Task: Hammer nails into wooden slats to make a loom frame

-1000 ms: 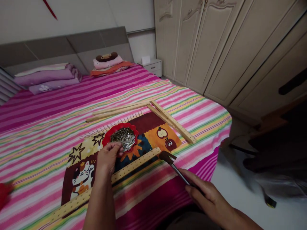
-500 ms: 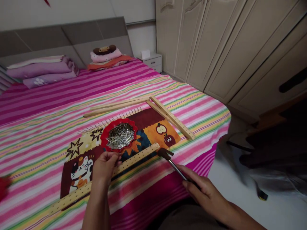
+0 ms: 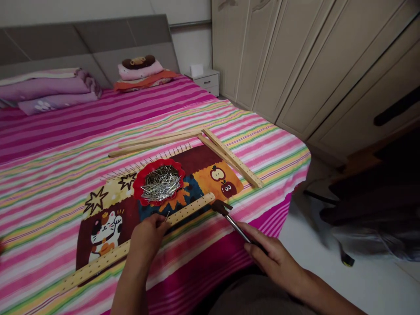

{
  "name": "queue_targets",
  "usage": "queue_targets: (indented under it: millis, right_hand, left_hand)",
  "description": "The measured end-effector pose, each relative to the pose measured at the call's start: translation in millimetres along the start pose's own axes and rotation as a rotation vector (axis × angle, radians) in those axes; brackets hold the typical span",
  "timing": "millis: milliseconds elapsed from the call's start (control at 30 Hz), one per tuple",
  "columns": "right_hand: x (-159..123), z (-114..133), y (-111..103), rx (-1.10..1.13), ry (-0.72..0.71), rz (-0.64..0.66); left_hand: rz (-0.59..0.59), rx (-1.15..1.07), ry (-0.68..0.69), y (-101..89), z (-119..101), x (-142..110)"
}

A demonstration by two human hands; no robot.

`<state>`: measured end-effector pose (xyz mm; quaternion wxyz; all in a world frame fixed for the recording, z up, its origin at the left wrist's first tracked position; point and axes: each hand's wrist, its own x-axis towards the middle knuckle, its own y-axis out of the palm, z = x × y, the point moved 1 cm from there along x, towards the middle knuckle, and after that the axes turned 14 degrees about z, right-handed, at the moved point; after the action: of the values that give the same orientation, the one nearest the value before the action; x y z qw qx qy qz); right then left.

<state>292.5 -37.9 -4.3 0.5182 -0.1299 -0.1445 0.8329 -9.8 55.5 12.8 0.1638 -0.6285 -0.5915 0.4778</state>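
My left hand (image 3: 147,238) pinches a thin metal nail (image 3: 166,216) and holds it over the near wooden strip with holes (image 3: 190,209). That strip lies along the near edge of a printed cloth with a cat and apples (image 3: 108,218). Behind the hand stands a red scalloped dish of nails (image 3: 159,183) on the cloth. My right hand (image 3: 272,258) grips the handle of a small hammer (image 3: 226,213), whose head rests by the right end of the strip.
More wooden strips (image 3: 229,157) lie on the striped bedspread (image 3: 65,144) behind and right of the cloth. Folded bedding (image 3: 49,89) and a plush toy (image 3: 138,63) sit at the headboard. A wardrobe (image 3: 295,65) and nightstand (image 3: 205,81) stand to the right.
My left hand drew back from the red dish with a nail and came down to the near strip. The hammer stayed by the strip's end.
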Motion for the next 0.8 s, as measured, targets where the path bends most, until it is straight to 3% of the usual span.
queue_targets:
  millis: [100,200,333,567,800]
  right_hand:
    - [-0.3,-3.0,-0.4,0.002,0.028,0.013]
    - [0.2,-3.8,-0.6,0.013,0.033,0.013]
    - [0.8,-3.2,-0.6,0.011,0.028,-0.004]
    - [2.0,0.1,-1.6,0.016,0.005,0.017]
    - [2.4,-3.9,-2.2,0.015,0.015,0.017]
  left_hand:
    - [0.04,-0.314,-0.003,6.6,-4.4,2.8]
    - [0.066,-0.672,0.09,18.8,-19.4,5.0]
    - [0.068,-0.902,0.168,37.4,-44.2,9.5]
    - [-0.005,-0.787,0.265,62.3,-52.3,21.7]
    - [-0.111,-0.518,0.336,63.0,-51.7,21.8]
